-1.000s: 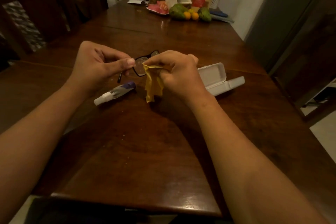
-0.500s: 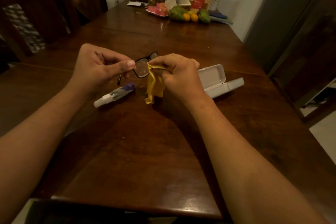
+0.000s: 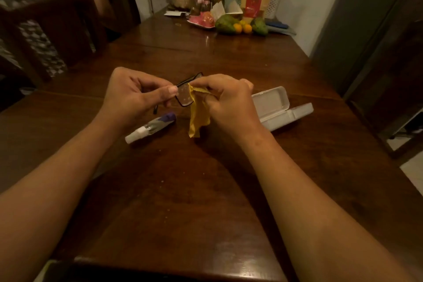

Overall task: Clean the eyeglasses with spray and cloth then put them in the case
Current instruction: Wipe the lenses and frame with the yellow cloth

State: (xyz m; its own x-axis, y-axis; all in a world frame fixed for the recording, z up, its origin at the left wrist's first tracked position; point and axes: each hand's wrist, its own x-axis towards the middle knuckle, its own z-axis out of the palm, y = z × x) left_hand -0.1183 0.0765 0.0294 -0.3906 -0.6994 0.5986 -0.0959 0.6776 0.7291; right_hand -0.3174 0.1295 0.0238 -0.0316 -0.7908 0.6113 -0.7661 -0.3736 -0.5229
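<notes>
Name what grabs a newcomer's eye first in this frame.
Mid-table, the yellow cloth pinched in the right hand against the black-framed eyeglasses, which the left hand holds. A white case lies open to the right, a spray bottle flat below the left hand.

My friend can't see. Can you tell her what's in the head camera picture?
Two hands hold black eyeglasses above a dark wooden table: the left hand pinches the frame, the right hand presses a yellow cloth to a lens. A spray bottle and an open white case lie nearby.
</notes>
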